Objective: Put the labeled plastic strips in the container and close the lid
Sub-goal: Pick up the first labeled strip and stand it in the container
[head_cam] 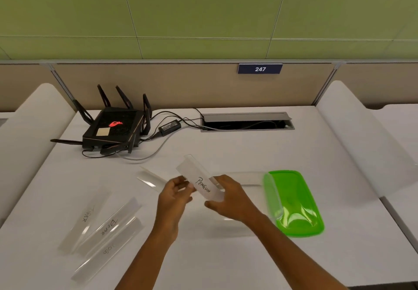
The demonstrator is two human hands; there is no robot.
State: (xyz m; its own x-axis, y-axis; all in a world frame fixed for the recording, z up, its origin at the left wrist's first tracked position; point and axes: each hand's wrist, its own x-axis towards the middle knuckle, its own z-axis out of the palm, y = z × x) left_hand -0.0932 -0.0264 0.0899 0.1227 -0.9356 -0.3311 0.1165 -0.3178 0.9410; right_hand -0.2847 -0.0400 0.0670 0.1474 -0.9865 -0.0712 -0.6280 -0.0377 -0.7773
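Note:
Both hands hold up a clear plastic strip labelled PENGUIN, tilted, at the middle of the white desk. My left hand pinches its left edge, and my right hand grips its lower end. Under and behind the hands stands a clear container, hard to make out. A green lid leans against the container's right side. Three more strips lie side by side at the front left: TIGER, BEAR and DOG. One more clear strip lies left of the hands, its label not readable.
A black router with antennas and its cables and power brick sit at the back left. An open cable hatch is set in the desk at the back. Partition walls enclose the desk.

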